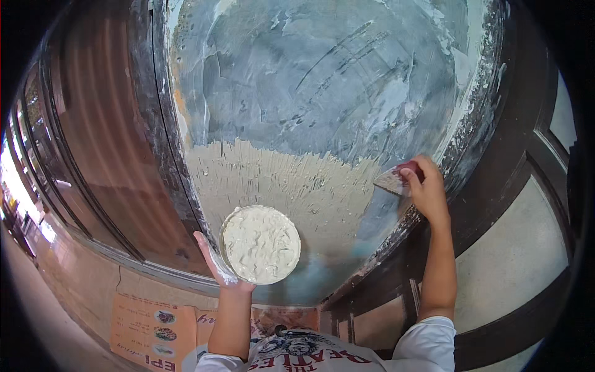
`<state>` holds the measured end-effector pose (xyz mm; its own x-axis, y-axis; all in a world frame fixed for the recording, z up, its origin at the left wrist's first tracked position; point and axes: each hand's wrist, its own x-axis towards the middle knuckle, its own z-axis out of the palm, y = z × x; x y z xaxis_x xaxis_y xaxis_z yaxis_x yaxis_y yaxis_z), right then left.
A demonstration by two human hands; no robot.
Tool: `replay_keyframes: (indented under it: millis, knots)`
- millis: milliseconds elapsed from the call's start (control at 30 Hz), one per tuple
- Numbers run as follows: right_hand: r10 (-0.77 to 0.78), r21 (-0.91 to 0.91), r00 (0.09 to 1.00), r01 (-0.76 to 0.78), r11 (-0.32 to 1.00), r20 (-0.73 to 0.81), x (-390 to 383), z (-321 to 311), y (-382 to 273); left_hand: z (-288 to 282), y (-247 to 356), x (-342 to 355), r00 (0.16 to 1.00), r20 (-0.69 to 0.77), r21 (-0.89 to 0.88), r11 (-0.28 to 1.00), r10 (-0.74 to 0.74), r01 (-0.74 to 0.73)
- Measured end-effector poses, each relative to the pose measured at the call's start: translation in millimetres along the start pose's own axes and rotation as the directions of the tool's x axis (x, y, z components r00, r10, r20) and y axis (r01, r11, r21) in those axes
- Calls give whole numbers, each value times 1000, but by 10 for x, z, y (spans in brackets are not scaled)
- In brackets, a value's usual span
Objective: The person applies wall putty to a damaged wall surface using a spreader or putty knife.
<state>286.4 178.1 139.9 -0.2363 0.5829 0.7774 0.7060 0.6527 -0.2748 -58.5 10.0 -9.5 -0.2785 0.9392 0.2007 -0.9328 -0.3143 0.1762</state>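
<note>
- Dark red lettering and a dark drawing are seen on the white shirt (pixel 310 353) at the lower edge; the letters are partly bent by the lens and folds.
- Print is also borne by an orange sheet (pixel 149 328) at lower left: large red letters near its lower edge, small lines of text too fine to be read, and small pictures in a column.
- The scraper (pixel 392 181) is held in the right hand (pixel 424 186); its dark red handle is pinched narrowly between thumb and fingers.
- The blade, smeared with putty, is pointed leftward from the grip, at the right side of the pale coat (pixel 279 177); whether the wall (pixel 322 74) is touched by its edge cannot be told.
- A round tub (pixel 266 283) is held in the left hand (pixel 218 263), which is spread wide at its lower left side; the fingers underneath are hidden.
- The tub is filled with cream putty (pixel 260 242), its open top faced toward the camera, below and left of the scraper.
- White residue is noted on the left hand near the wrist.
- Blue-grey wall surface is exposed above and below the coat.
</note>
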Motion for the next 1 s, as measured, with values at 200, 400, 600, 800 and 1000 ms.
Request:
replay_keyframes:
  millis: [200, 400, 600, 800, 1000]
  knots:
    - [101, 176, 993, -90, 980, -57, 187, -110, -47, -30, -33, -2, 1000, 12, 16, 1000, -1, 0]
    - [119, 208, 993, -120, 971, 16, 61, -95, 48, -71, -6, -49, 1000, -17, -44, 999, -17, 16]
    - [151, 229, 982, -122, 966, -116, 159, -233, -64, -35, -68, -73, 999, -17, -76, 996, -37, 36]
    - [258, 713, 904, -427, 556, 340, -338, 91, -258, -3, -203, -124, 999, 0, -26, 999, -48, 48]
    - [45, 721, 726, -687, 86, 686, -1136, 859, -273, -18, -380, -132, 995, 27, -137, 986, -94, 97]
